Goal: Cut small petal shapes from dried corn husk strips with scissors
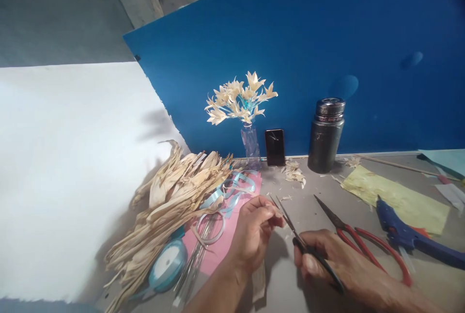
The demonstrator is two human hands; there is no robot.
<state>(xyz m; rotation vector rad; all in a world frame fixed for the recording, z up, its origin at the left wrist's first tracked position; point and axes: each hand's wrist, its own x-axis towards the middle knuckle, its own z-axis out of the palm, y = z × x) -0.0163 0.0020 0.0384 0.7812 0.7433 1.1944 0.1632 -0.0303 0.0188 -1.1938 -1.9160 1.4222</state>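
Note:
My left hand (252, 230) pinches a small pale piece of dried corn husk (279, 217) between thumb and fingers. In my right hand (327, 257) is a pair of scissors (296, 231) with black handles, its blades slightly apart and right beside the husk piece. Whether the blades touch the husk I cannot tell. Below my left hand lies a pale husk strip (259, 284), partly hidden by the wrist. Red-handled scissors (358, 238) rest on the table just beyond my right hand.
Corn husks (181, 187), a blue ribbon roll (168, 264), wires (194, 259) and pink paper (227, 235) lie left. Behind stand husk flowers (241, 97) in a bottle (250, 146), a phone (275, 147) and a dark flask (326, 138). A blue glue gun (399, 230) lies right by yellow paper (392, 192).

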